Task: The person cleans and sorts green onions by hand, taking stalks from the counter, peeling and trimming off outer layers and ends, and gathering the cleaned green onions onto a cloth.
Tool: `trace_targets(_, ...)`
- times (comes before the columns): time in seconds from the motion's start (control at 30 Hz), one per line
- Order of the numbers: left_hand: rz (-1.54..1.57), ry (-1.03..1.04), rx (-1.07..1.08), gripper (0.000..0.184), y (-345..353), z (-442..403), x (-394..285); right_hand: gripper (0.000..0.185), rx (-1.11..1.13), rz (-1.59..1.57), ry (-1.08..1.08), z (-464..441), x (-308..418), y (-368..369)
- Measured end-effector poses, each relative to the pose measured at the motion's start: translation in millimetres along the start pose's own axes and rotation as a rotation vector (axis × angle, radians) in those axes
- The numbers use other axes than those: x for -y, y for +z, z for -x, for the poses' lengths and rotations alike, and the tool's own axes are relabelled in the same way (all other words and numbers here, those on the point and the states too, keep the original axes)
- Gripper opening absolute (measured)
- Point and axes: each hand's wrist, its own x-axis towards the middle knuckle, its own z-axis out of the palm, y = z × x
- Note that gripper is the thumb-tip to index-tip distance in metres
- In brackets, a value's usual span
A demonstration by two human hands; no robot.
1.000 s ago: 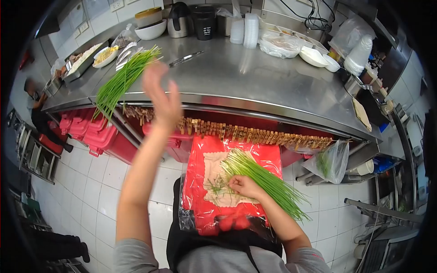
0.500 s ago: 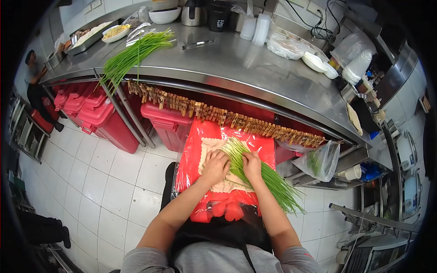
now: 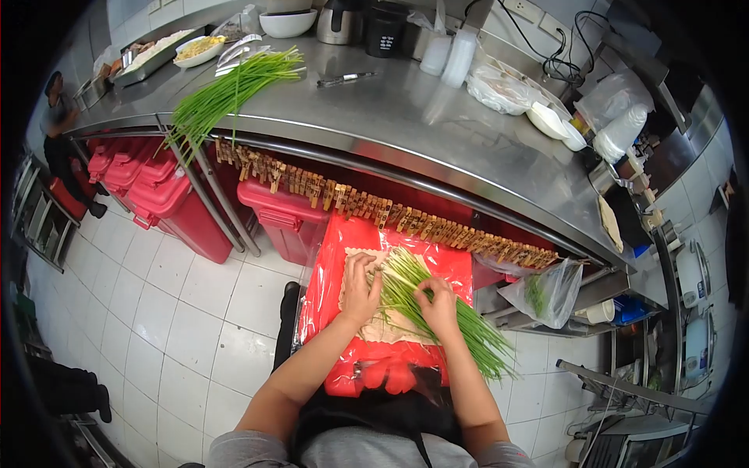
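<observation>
A bundle of long green chives (image 3: pixel 468 331) lies slantwise across a beige cloth-like sheet (image 3: pixel 384 331) on red plastic in front of me. Its pale ends point up and left, the green tips down and right past the red edge. My left hand (image 3: pixel 361 290) is beside the pale ends over the sheet, fingers parted, with nothing visible in it. Bent over the middle of the bundle, my right hand (image 3: pixel 437 303) has its thumb and fingers closed on some stalks. Its fingertips are partly hidden.
A steel counter (image 3: pixel 437 117) runs ahead, carrying another chive bunch (image 3: pixel 226 97), a pen (image 3: pixel 346 79) and white bowls (image 3: pixel 550 121). Wooden clothespins (image 3: pixel 382 212) line the rail below. Red bins (image 3: pixel 179 210) stand underneath. A clear bag (image 3: pixel 546 296) hangs at right. A person (image 3: pixel 58 140) stands far left.
My left hand has lifted and turned from lying flat on the sheet to beside the pale ends. My right hand has shifted slightly down along the stalks.
</observation>
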Motion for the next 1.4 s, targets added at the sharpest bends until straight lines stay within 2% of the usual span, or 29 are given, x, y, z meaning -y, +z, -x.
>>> trace_targets(0.03, 0.024, -0.021, -0.003, 0.027, 0, 2, 0, 0.011, 0.054, -0.149, 0.109, 2, 0, -2)
trace_targets(0.1, 0.167, -0.106, 0.12, 0.029, -4, 4, -3, 0.01, 0.157, -0.448, 0.315, 1, 1, -4)
trace_targets(0.2, 0.356, -0.178, 0.243, 0.028, -1, 10, 6, 0.013, 0.104, -0.5, 0.214, 7, -3, 10)
trace_targets(0.3, 0.507, -0.258, 0.372, 0.024, 1, 13, 9, 0.015, 0.231, -0.493, 0.276, 7, 4, 6)
trace_targets(0.33, 0.553, -0.29, 0.423, 0.022, 0, 14, 8, 0.015, 0.204, -0.48, 0.283, 7, 6, 5)
trace_targets(0.37, 0.556, -0.342, 0.407, 0.014, 1, 14, 8, 0.015, 0.177, -0.467, 0.289, 6, 7, 4)
trace_targets(0.43, 0.599, -0.428, 0.382, 0.012, 1, 16, 7, 0.021, 0.145, -0.381, 0.281, 4, 9, 0)
trace_targets(0.47, 0.62, -0.469, 0.366, 0.012, 0, 16, 6, 0.022, 0.056, -0.245, 0.164, 4, 13, -2)
trace_targets(0.53, 0.654, -0.426, 0.344, 0.012, -1, 13, 11, 0.022, -0.117, 0.029, -0.068, 7, 20, -4)
trace_targets(0.63, 0.679, -0.389, 0.309, 0.014, 0, 13, 14, 0.019, 0.039, 0.037, -0.132, 17, 18, -7)
trace_targets(0.73, 0.77, -0.417, 0.325, 0.028, 0, 14, 19, 0.014, 0.097, 0.039, -0.103, 21, 14, -4)
trace_targets(0.9, 0.895, -0.534, 0.319, 0.039, -7, 10, 15, 0.013, 0.03, -0.049, -0.042, 18, 14, -6)
trace_targets(1.03, 0.769, -0.39, 0.238, 0.035, 2, 11, 30, 0.014, 0.011, -0.128, -0.025, 13, 4, -12)
trace_targets(1.1, 0.65, -0.257, 0.168, 0.032, 4, 9, 27, 0.015, 0.008, -0.155, -0.048, 13, 4, -13)
trace_targets(1.2, 0.566, -0.171, 0.171, 0.026, -5, 6, 10, 0.015, 0.043, -0.113, -0.061, 13, 14, -16)
trace_targets(1.4, 0.803, -0.417, 0.312, 0.014, -8, 10, 22, 0.018, 0.094, -0.148, -0.086, 16, 26, -5)
